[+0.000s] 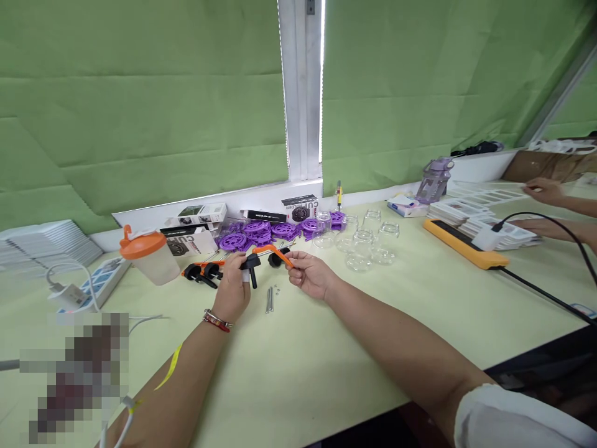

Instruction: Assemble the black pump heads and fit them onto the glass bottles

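Nearest, the person's forearms reach over the counter point(303, 361). Left forearm point(186, 379), bracelet point(217, 320) at the wrist, runs mostly ahead; right forearm point(396, 342) slants inward from a white sleeve point(517, 423). Between and ahead of them: metal rods point(269, 300) lying close together, small metal bits point(277, 290) near their far ends.

Hands apart, about level, both occupied. Left hand point(233, 289) grips a black knob point(252, 261), its stem pointing down; right hand point(310, 274) pinches one end of a bent orange bar point(280, 254) between thumb and fingers. Bar spans the gap, other end at the knob; whether the two are joined cannot be told.

Judgement on handling: left grip should serve as anchor, right as guide. Light, small turns seem better than force, since a push at the bar's end would lever on the knob. Wrists are best lifted away from the loose metal bits, which look easily knocked.

Just behind the bar, a second knob point(274, 260); more orange and black parts point(212, 270) to the left. Farther, clear jars point(361, 242) rightward, purple wheels point(283, 230) at the back.
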Available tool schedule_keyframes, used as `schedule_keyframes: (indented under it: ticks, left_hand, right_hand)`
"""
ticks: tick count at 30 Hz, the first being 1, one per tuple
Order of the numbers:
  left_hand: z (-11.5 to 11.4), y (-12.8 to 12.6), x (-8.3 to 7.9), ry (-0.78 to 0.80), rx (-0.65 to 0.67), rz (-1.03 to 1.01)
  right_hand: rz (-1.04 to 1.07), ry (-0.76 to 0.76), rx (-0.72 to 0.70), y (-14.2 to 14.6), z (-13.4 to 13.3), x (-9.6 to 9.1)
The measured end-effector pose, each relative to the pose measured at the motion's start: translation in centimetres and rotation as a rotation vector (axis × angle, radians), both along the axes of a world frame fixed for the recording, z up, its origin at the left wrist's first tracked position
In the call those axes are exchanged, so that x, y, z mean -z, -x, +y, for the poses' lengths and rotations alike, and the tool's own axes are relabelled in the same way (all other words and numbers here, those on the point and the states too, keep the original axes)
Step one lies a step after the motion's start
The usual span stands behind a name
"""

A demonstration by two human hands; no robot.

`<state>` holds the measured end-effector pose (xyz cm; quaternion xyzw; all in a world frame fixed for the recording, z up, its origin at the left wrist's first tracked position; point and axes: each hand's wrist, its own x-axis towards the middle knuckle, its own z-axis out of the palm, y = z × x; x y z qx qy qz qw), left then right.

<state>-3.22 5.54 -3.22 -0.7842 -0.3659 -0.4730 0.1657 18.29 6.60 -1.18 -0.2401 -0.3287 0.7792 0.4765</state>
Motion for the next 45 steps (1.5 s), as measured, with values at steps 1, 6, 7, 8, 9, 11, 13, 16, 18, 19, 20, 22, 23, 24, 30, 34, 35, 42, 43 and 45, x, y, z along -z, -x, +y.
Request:
schedule_keyframes:
  ticks: [1, 6, 7, 8, 9, 11, 13, 16, 18, 19, 20, 22, 23, 24, 30, 34, 35, 42, 43, 45]
  left_hand:
    - [0.0, 0.0, 0.1, 0.012, 0.008, -0.001]
    - [0.1, 0.1, 0.5, 0.085, 0.008, -0.025]
    - [0.2, 0.1, 0.6, 0.106, 0.001, -0.034]
    - [0.2, 0.2, 0.7, 0.127, -0.007, -0.045]
    - [0.3, 0.2, 0.9, 0.146, -0.014, -0.055]
    - [0.3, 0.3, 1.1, 0.179, -0.025, -0.07]
    - [0.4, 0.4, 1.3, 0.209, -0.04, -0.083]
    - [0.3, 0.4, 1.4, 0.266, -0.086, -0.106]
    - [0.2, 0.4, 1.4, 0.301, -0.112, -0.113]
    - [0.1, 0.4, 1.3, 0.313, -0.119, -0.116]
    - [0.1, 0.3, 1.3, 0.323, -0.12, -0.121]
    - [0.0, 0.3, 1.2, 0.344, -0.099, -0.139]
    - [-0.1, 0.2, 1.1, 0.359, -0.08, -0.152]
    - [-0.1, 0.1, 1.1, 0.376, -0.06, -0.168]
    - [-0.8, -0.5, 0.6, 0.528, -0.017, -0.358]
    - [-1.3, -1.0, 0.0, 0.711, 0.126, -0.546]
    - [-1.3, -1.1, -0.1, 0.751, 0.174, -0.59]
    - [-1.3, -0.9, -0.7, 0.961, 0.469, -0.882]
    - [-1.4, -0.9, -0.9, 0.977, 0.516, -0.907]
    - [-1.7, -1.1, -1.1, 1.002, 0.549, -0.945]
  right_hand:
    - [-0.002, -0.005, -0.013, 0.1, -0.1, 0.0]
    - [-0.029, -0.011, -0.048, 0.2, -0.3, 0.3]
    - [-0.028, -0.016, -0.053, 0.2, -0.3, 0.3]
    - [-0.027, -0.021, -0.06, 0.3, -0.3, 0.4]
    - [-0.026, -0.025, -0.064, 0.3, -0.3, 0.4]
    - [-0.029, -0.034, -0.067, 0.3, -0.3, 0.5]
    - [-0.029, -0.048, -0.068, 0.3, -0.4, 0.5]
    - [-0.024, -0.084, -0.078, 0.3, -0.5, 0.5]
    - [-0.029, -0.106, -0.086, 0.3, -0.6, 0.6]
    - [-0.035, -0.116, -0.09, 0.3, -0.6, 0.6]
    - [-0.043, -0.123, -0.092, 0.4, -0.7, 0.6]
    - [-0.073, -0.129, -0.096, 0.4, -0.7, 0.7]
    - [-0.094, -0.129, -0.098, 0.5, -0.7, 0.8]
    - [-0.116, -0.128, -0.101, 0.5, -0.8, 0.8]
    - [-0.18, -0.138, -0.103, 0.9, -1.1, 1.1]
    - [-0.197, -0.141, -0.096, 1.1, -1.0, 1.5]
    - [-0.202, -0.142, -0.092, 1.1, -0.9, 1.6]
    - [-0.256, -0.157, -0.075, 1.2, -0.6, 2.4]
    - [-0.263, -0.159, -0.069, 1.2, -0.6, 2.4]
    - [-0.278, -0.153, -0.06, 1.3, -0.5, 2.4]
